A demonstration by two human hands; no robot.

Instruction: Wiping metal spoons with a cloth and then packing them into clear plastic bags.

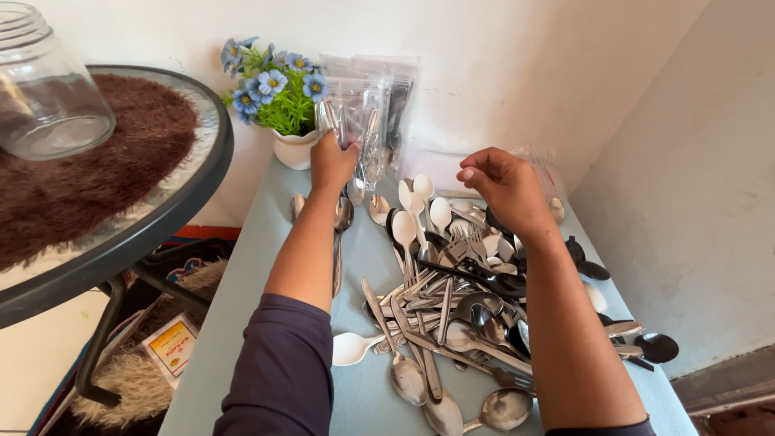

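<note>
The left hand (333, 159) is closing around a small bunch of metal spoons (343, 133), gripping them by the lower handles so the handles are sticking up above the fist and the bowls are hanging just below it. This bunch is sitting just behind the cutlery pile (452, 307), in front of the clear pouches (379, 101). The right hand (502, 184) is hovering above the far edge of the pile with its fingers curled in and pressed together; I cannot tell whether it is pinching anything.

The spoons are looking stiff, smooth and probably slippery, light one by one but heavier as a bundle, so a grip around the narrow handles is seeming safest. The white plastic spoons (413, 211) at the far side of the pile are likely lighter and more bendable.

The pouches are leaning against the wall beyond the pile, some already holding cutlery. A white pot (295, 149) to the left of the pile is holding blue flowers (270, 85). Far left of the pile, an empty-looking glass jar (44, 85) is standing on a round table (173, 206). The pile itself is lying loose on the pale blue tabletop (242, 299)
</note>
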